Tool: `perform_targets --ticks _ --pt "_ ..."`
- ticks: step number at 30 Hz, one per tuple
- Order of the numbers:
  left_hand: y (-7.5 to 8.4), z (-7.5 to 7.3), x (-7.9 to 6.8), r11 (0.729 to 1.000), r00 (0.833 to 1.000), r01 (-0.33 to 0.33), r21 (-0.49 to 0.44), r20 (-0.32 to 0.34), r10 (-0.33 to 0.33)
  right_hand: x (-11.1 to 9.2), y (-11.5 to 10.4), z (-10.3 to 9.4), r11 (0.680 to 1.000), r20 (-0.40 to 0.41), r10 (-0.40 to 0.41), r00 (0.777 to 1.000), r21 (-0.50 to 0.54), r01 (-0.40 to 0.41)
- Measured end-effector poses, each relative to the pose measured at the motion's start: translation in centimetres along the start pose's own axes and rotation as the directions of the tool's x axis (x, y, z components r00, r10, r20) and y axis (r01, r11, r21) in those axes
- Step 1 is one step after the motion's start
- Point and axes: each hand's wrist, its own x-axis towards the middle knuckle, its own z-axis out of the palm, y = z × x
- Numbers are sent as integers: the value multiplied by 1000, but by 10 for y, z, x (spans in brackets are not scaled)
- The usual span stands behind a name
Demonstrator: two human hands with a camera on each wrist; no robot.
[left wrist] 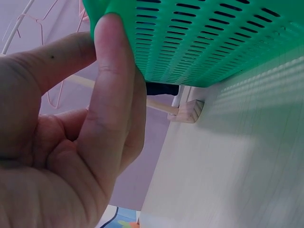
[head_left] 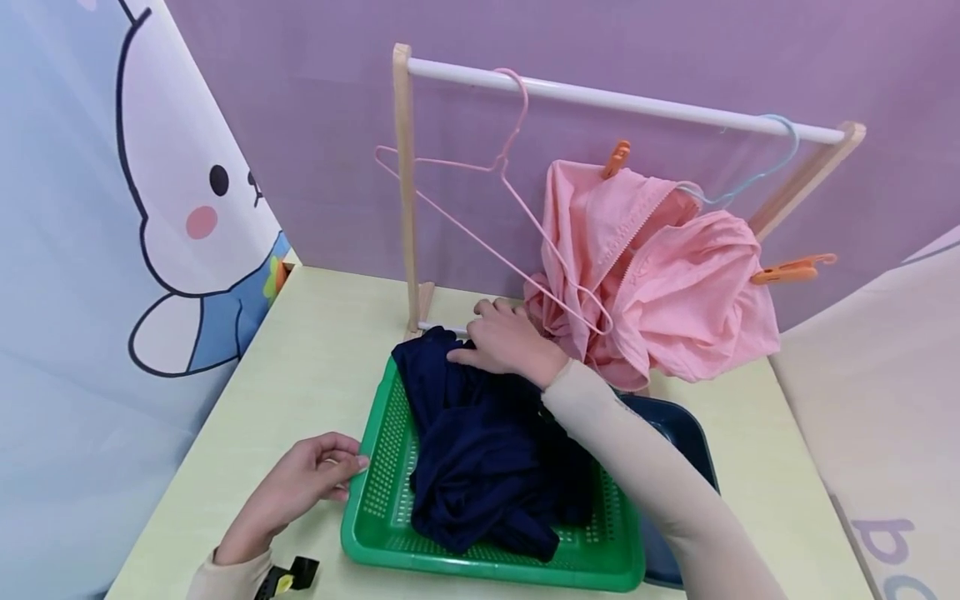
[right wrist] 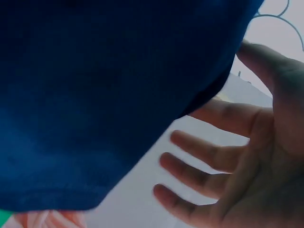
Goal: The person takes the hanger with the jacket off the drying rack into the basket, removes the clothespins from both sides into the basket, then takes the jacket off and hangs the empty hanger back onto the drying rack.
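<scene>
My left hand [head_left: 318,475] pinches the left rim of a green plastic basket [head_left: 360,533] between thumb and fingers; close up, its fingertips [left wrist: 111,35] press on the basket's edge. A crumpled navy garment [head_left: 487,458] lies in the basket, and part of it drapes over the far rim. At the garment's far end is my right hand [head_left: 510,342], its fingers spread. In the right wrist view the navy cloth [right wrist: 104,95] fills much of the picture. There the right thumb and forefinger meet its edge, the forefinger's tip hidden behind it, while the other fingers [right wrist: 199,175] extend clear.
Behind the basket stands a wooden rack with a white rail [head_left: 622,100]. A bare pink hanger [head_left: 510,167] and a light blue hanger [head_left: 765,171] with a pink zipped jacket [head_left: 682,292] hang there. Orange clips [head_left: 791,271] grip the jacket. A dark tray [head_left: 675,425] sits partly under the basket.
</scene>
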Motion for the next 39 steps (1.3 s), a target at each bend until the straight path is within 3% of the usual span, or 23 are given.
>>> perform_targets --ticks 4,9,18,25,30,35,39 --pt "-1 0 1 1000 1000 -9 -8 15 9 12 -5 1 1000 104 22 994 -23 -19" --pt "0 0 0 1000 1000 -13 -7 14 13 17 -10 4 999 92 18 996 -34 -14" --pt "0 0 0 1000 1000 -11 4 2 11 13 -10 4 999 23 -18 1000 -26 19" --pt "0 1 0 1000 1000 -3 5 -5 3 -12 -10 -1 995 -148 -97 984 -34 93" --pt "1 1 0 1000 1000 -4 6 -5 4 -47 -11 -8 984 -315 -179 932 -65 167" --pt "1 1 0 1000 1000 -5 7 2 5 -90 -11 -16 967 -479 -245 843 -57 249" --pt "1 1 0 1000 1000 -2 9 0 2 -123 -12 -19 949 -549 -286 786 -49 311"
